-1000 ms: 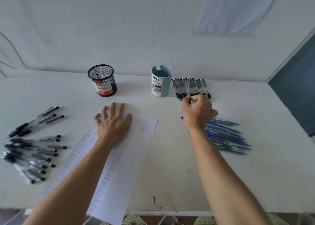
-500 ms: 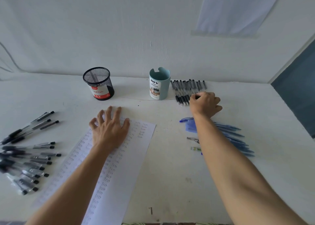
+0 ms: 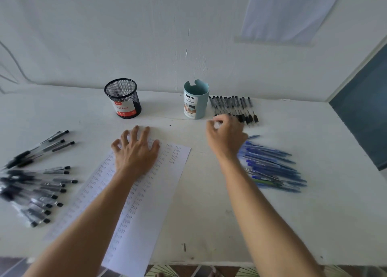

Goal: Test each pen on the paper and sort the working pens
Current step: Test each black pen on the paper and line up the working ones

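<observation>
A long paper sheet (image 3: 167,193) covered in handwritten test marks lies slanted on the white table. My left hand (image 3: 136,151) presses on its upper end with fingers spread. My right hand (image 3: 226,136) hovers with curled fingers at the near left end of a neat row of black-capped pens (image 3: 232,106). Motion blur hides whether it pinches a pen. A heap of blue pens (image 3: 272,167) lies just right of my right wrist. Several black pens (image 3: 37,188) lie scattered at the far left, and a few more black pens (image 3: 41,146) lie above them.
A black mesh pen cup (image 3: 123,100) and a teal desk organizer (image 3: 195,100) stand at the back near the wall, both showing no pens. The table's front edge (image 3: 209,262) runs below my forearms. A dark panel (image 3: 364,113) borders the right side.
My right hand slid left along the near ends of the black pen row and drew back slightly. My left hand stayed on the paper. The camera shifted a little.
</observation>
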A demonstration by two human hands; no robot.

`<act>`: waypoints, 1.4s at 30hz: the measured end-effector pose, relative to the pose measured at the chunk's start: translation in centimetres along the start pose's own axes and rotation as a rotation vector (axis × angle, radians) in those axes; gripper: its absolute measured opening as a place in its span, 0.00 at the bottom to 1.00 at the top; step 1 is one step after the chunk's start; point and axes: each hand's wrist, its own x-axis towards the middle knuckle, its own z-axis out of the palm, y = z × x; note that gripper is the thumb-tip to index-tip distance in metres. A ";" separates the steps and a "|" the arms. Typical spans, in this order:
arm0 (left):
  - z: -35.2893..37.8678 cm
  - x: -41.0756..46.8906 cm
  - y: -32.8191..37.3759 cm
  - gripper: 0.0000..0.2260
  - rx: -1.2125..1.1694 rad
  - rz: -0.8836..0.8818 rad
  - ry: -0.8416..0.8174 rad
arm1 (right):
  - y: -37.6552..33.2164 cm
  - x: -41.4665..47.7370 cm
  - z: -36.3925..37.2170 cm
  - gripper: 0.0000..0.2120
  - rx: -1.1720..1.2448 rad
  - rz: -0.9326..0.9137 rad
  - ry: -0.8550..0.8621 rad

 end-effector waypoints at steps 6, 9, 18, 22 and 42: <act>-0.2 0.0 -0.1 0.27 -0.035 -0.015 -0.007 | -0.4 -9.2 2.9 0.25 0.007 -0.280 -0.306; -0.3 0.0 -0.2 0.28 -0.083 -0.039 0.001 | -0.2 -10.5 2.8 0.34 -0.131 -0.324 -0.463; -3.1 0.2 -2.7 0.19 -0.864 -0.223 0.039 | 0.2 -10.7 2.4 0.36 -0.331 -0.405 -0.554; -4.6 0.5 -6.4 0.18 -0.635 -0.254 0.200 | 0.2 -10.9 2.5 0.36 -0.318 -0.414 -0.522; -5.4 -2.1 -9.3 0.08 -0.282 0.152 0.629 | -0.1 -9.8 1.8 0.31 -0.082 -0.273 -0.627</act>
